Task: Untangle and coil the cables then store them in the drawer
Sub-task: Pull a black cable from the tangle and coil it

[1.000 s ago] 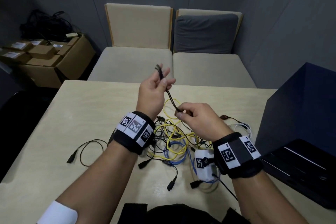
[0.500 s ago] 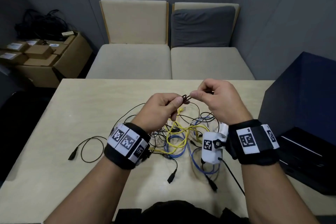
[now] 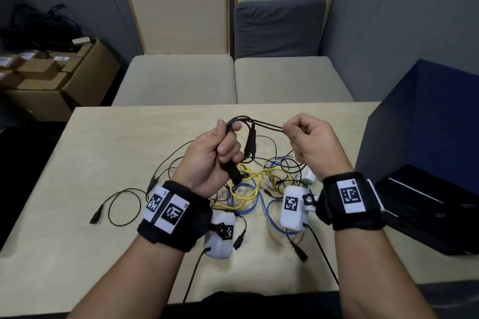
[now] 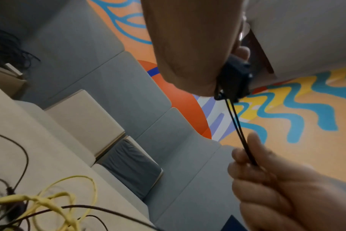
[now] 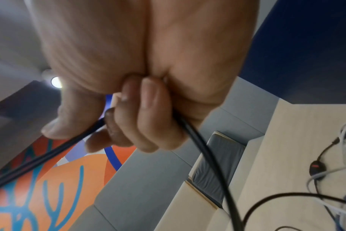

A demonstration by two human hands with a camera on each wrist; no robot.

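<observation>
A thin black cable [image 3: 267, 127] is stretched as a doubled strand between my hands above the table. My left hand [image 3: 220, 147] grips its looped end and a black plug [image 3: 233, 171] in a fist; the same plug [image 4: 234, 78] shows under the palm in the left wrist view. My right hand [image 3: 304, 134] pinches the strand's other end between thumb and fingers [image 5: 128, 118]. Below them lies a tangle of yellow [image 3: 255, 184], blue [image 3: 261, 204] and black cables. A dark open drawer [image 3: 425, 204] sits at the right.
The wooden table [image 3: 90, 153] also carries a separate black cable [image 3: 119, 204] at the left. A dark blue cabinet [image 3: 425, 122] stands on the right. Beige seats [image 3: 233, 80] lie beyond the table, cardboard boxes [image 3: 51, 77] at the far left.
My hands have drawn apart, pulling the doubled black cable taut between them. The left hand dropped from its raised position one second ago and now clasps the plug.
</observation>
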